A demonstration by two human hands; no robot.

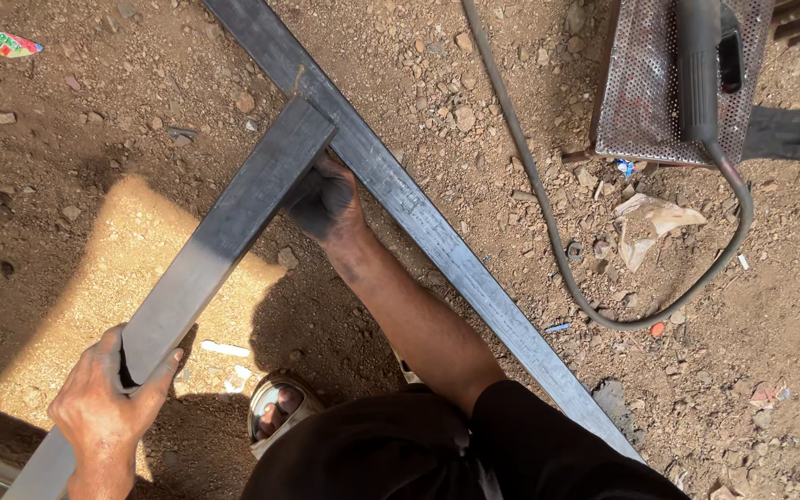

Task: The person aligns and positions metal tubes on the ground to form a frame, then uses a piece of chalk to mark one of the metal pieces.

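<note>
**Two steel tubes held at a right-angle joint on bare ground**

Setting: dry, stony dirt ground (94, 74) in strong sun, with the person's shadow falling across the lower middle.

Long steel tube (437, 231): rectangular section, lying flat on the ground, running diagonally from the top centre down to the lower right, where it passes behind the person's dark clothing.

Short steel tube (233, 213): also rectangular section, running from the lower left edge up to the right. Its far end butts against the side of the long tube, the two forming roughly a right angle. The upper part lies in shadow, the lower part in sunlight.

Left hand (104, 407): closed around the short tube near its lower end, thumb on top, fingers wrapped underneath.

Right hand (326, 199): placed at the inside corner of the joint, pressed against the short tube's end and just beside the long tube. It lies in deep shadow; I cannot tell whether the fingers are curled around the tube or merely pushed against it.

Surroundings: a perforated metal sheet (650, 93) lies at the upper right, with a dark tool handle (701, 65) resting on it. A thick cable (548, 222) loops from it across the ground. Crumpled paper (650, 222) sits near the cable loop. A sandalled foot (280, 412) shows below the short tube.
</note>
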